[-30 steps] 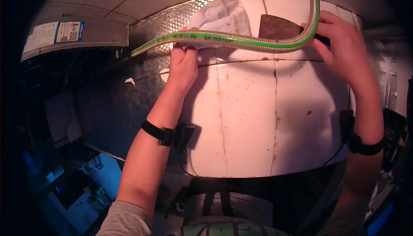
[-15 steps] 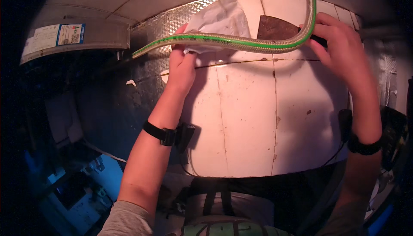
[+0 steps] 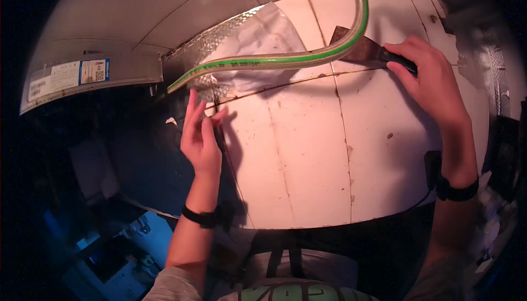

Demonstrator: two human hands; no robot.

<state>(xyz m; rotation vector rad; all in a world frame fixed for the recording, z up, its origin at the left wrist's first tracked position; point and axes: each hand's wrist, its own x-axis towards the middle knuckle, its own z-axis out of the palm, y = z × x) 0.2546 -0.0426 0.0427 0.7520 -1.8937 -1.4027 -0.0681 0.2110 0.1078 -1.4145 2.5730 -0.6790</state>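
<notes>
My right hand (image 3: 425,76) is wrapped around the black handle of a scraper (image 3: 362,51) with a broad, rust-brown blade. The blade is over the far part of the white tiled counter (image 3: 307,147); whether it touches the tiles I cannot tell. Above the counter's left edge, my left hand (image 3: 203,133) has its fingers spread and holds nothing. Beyond it a crumpled white cloth or plastic sheet (image 3: 263,35) lies at the back left. A clear hose with a green stripe (image 3: 285,61) crosses in front of the sheet and hides part of the blade.
A metal panel with paper labels (image 3: 93,76) juts out at the left, near the hose's free end. Shiny embossed foil (image 3: 219,35) lines the back left edge. The counter's front edge curves close to my body. Brown specks mark the tiles.
My left hand has let go of the white sheet and drawn back toward me, fingers opening. The sheet now lies on the counter. My right hand still grips the scraper, slightly nearer to me.
</notes>
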